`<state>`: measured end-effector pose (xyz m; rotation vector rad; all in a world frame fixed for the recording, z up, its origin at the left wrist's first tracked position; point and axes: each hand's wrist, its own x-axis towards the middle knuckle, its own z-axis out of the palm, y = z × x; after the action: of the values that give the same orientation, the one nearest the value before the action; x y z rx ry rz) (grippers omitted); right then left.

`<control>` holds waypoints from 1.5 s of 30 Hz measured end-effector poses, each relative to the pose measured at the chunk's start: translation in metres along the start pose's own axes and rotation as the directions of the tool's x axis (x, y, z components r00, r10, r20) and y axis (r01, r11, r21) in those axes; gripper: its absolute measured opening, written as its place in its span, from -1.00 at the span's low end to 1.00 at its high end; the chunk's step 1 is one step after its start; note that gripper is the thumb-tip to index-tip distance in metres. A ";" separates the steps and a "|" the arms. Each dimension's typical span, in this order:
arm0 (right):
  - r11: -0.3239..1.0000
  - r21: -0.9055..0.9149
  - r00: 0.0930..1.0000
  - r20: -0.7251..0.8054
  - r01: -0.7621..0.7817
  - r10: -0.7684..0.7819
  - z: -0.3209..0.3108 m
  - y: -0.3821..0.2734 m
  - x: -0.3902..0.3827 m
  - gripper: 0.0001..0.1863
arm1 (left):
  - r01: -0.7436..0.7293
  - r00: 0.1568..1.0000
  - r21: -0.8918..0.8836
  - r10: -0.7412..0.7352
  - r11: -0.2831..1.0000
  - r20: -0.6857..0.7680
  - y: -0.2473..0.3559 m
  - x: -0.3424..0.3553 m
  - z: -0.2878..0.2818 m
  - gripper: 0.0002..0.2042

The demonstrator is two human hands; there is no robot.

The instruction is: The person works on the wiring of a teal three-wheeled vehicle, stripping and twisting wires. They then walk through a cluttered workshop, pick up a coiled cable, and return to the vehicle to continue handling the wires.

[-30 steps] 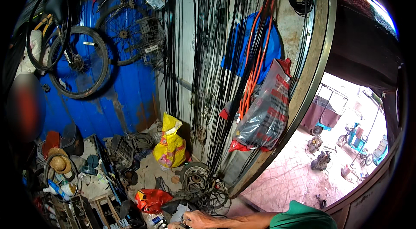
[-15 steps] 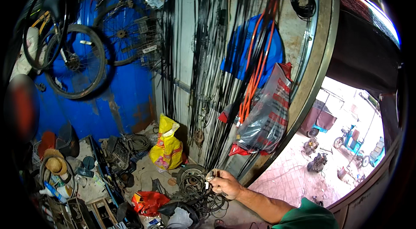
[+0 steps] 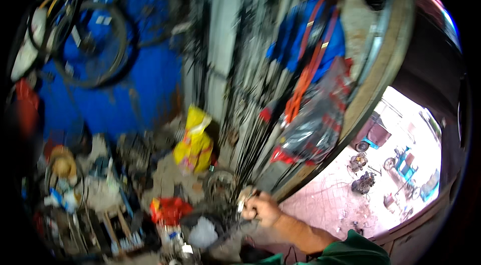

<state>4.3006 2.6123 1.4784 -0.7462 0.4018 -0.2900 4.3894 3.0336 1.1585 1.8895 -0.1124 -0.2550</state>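
Note:
My right hand (image 3: 263, 210), below a green sleeve (image 3: 350, 250), is closed round a small, pale metallic object (image 3: 245, 195) that is too blurred to name. It is at the lower ends of a bundle of hanging black cables (image 3: 245, 160), beside a coiled pile with a wheel (image 3: 220, 182) on the floor. A crumpled translucent bag (image 3: 202, 232) lies below and left of the hand, near a red bag (image 3: 170, 211). My left hand is not visible.
Bicycle wheels (image 3: 90, 44) hang on a blue panel at left, above heaped parts (image 3: 125, 230) and a yellow sack (image 3: 193, 145). Orange cables (image 3: 310, 74) and a grey-red bag (image 3: 313, 129) hang beside a doorway; outside stand engines (image 3: 363, 183) and tricycles (image 3: 398, 165).
My right hand has risen and moved rightward from the lower middle to the cable ends, holding the small object. The view has shifted, the wall higher in it, and is now blurred.

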 end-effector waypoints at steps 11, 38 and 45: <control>0.909 0.380 0.954 0.293 -0.171 0.056 0.044 -0.003 0.045 -0.79 | 0.524 0.851 0.033 -0.524 0.851 -0.011 0.021 0.010 0.000 -0.60; 0.914 0.265 0.909 0.366 -0.306 0.198 0.054 0.045 0.042 -0.80 | 0.474 0.849 0.044 -0.444 0.879 -0.287 -0.041 -0.033 -0.030 -0.58; 0.901 0.284 0.897 0.395 -0.327 0.201 0.058 0.045 0.039 -0.81 | 0.516 0.828 0.041 -0.486 0.856 -0.281 -0.039 -0.036 -0.027 -0.58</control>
<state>4.3663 2.6625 1.4754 -0.3768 0.0968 0.0427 4.3583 3.0783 1.1342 2.0244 0.5743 -0.3573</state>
